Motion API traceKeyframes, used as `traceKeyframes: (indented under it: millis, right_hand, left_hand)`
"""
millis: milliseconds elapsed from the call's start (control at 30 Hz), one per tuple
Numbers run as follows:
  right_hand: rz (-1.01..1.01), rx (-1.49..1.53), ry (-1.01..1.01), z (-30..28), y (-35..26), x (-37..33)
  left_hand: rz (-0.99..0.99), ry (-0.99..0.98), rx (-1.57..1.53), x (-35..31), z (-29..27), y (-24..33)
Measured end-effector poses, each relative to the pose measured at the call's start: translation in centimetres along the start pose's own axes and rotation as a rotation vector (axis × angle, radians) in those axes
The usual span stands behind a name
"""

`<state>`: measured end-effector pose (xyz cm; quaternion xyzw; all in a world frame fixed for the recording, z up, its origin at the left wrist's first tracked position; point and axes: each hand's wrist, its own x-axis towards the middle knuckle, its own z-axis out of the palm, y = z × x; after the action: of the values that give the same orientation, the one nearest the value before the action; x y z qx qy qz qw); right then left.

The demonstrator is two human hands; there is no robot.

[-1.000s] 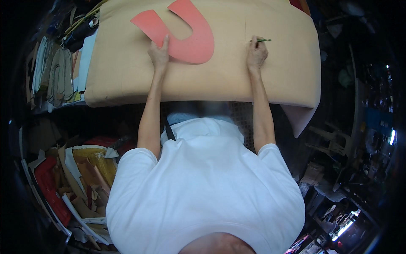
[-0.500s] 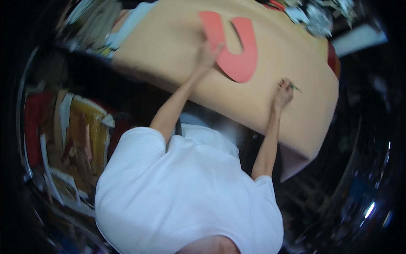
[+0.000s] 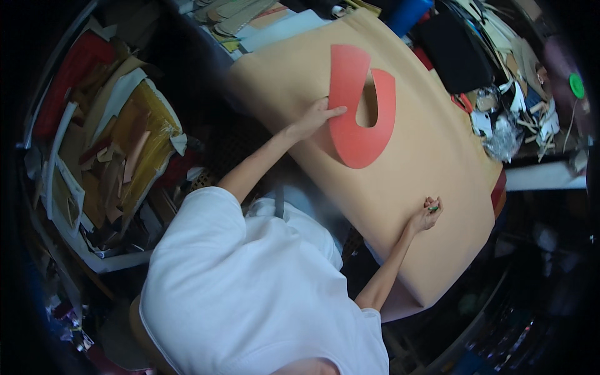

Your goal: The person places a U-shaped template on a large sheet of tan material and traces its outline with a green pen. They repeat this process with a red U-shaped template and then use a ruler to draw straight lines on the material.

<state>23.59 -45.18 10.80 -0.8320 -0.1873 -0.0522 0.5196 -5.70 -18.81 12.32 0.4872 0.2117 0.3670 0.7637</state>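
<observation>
Head view: two bare hands, left (image 3: pixel 317 119) and right (image 3: pixel 425 217), work over one tan sheet (image 3: pixel 444 162).

One red U-shaped piece (image 3: pixel 365 149) is gripped at its near outer edge by the left hand, thumb on top — its two arms point away from the person; whether the curve touches the sheet cannot be told. The right hand's fingers curl around one slim green tool (image 3: pixel 433 208), mostly hidden, well apart from the piece. Past the far edge — one blue cylinder (image 3: pixel 410 15) and one green disc (image 3: pixel 576 86).

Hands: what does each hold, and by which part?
Left hand: red U-shaped piece, by its outer left edge. Right hand: thin green tool, gripped part unclear.
</observation>
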Motion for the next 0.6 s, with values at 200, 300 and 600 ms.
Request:
traceKeyframes:
  millis: [200,300,600]
  right_hand:
    - [0.206,0.539,-0.705,4.5,-7.8,-3.6]
    - [0.692,1.195,-1.221,7.5,-12.3,-5.1]
    - [0.502,0.821,-0.883,12.9,-17.2,-8.7]
  left_hand:
    - [0.239,-0.222,0.22,-4.2,-5.0,10.3]
    - [0.368,-0.334,0.509,-4.3,-5.6,12.2]
    - [0.227,0.534,0.086,-6.3,-8.7,6.1]
